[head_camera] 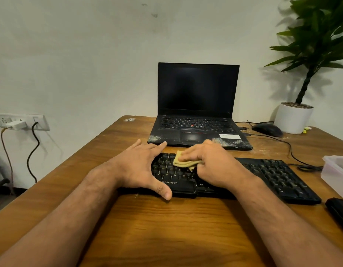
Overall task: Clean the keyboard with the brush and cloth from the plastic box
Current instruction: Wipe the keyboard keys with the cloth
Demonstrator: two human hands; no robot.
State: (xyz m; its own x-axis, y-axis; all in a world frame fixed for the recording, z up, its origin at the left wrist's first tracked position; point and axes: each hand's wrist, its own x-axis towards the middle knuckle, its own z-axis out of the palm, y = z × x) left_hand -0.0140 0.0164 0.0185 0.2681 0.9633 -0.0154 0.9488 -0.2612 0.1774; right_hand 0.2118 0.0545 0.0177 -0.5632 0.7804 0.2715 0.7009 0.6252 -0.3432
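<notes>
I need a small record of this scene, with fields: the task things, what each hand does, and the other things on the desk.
keyboard: black keyboard lies flat on the wooden desk, in front of the laptop
cloth: yellow cloth on the keys
right hand: right hand presses the cloth onto the keys
left hand: left hand spans the keyboard's left end, fingers spread
box: plastic box at the desk's right edge
brush: not identifiable
other: mouse, potted plant

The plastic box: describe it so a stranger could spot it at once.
Start at the wooden table and follow the black keyboard to its right end. Just beyond it, cut off by the picture's right edge, sits the plastic box: translucent and pale, unlike the dark gear around it.
</notes>
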